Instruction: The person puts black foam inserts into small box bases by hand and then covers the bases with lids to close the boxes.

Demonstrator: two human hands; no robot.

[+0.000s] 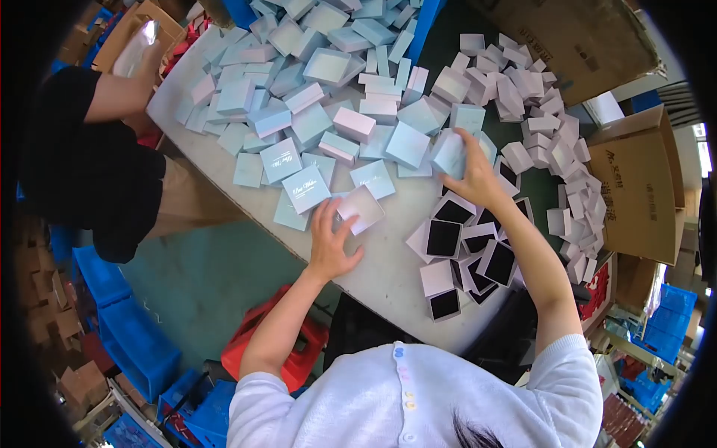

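Observation:
My right hand (478,175) grips a light-blue box (449,154) at the near right side of the pile, fingers on its far side and thumb on its near side. Spread fingers of my left hand (333,240) rest at the edge of an upturned box lid (362,209), its pale inside showing. Just beyond that hand lie light-blue lids with silver lettering (306,188). Right of the lid, below my right forearm, are several open box bases with black inserts (444,239), stacked loosely at various tilts.
A heap of light-blue boxes (328,66) covers the far part of the white table (381,276). More pale boxes (523,89) pile up at right beside cardboard cartons (638,183). Another person (89,149) stands at left. A red container (287,351) sits below the table edge.

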